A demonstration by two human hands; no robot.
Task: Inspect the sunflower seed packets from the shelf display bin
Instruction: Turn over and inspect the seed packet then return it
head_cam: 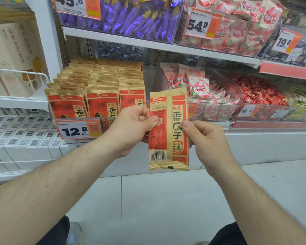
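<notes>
Two hands hold one sunflower seed packet upright in front of the shelf, its back side with the barcode facing the camera. The left hand pinches the packet's left edge, thumb on the front and curled fingers behind. The right hand pinches the right edge the same way. Just behind and to the left, the display bin holds three rows of matching packets standing upright, with a price tag reading 12.8 on its near face.
</notes>
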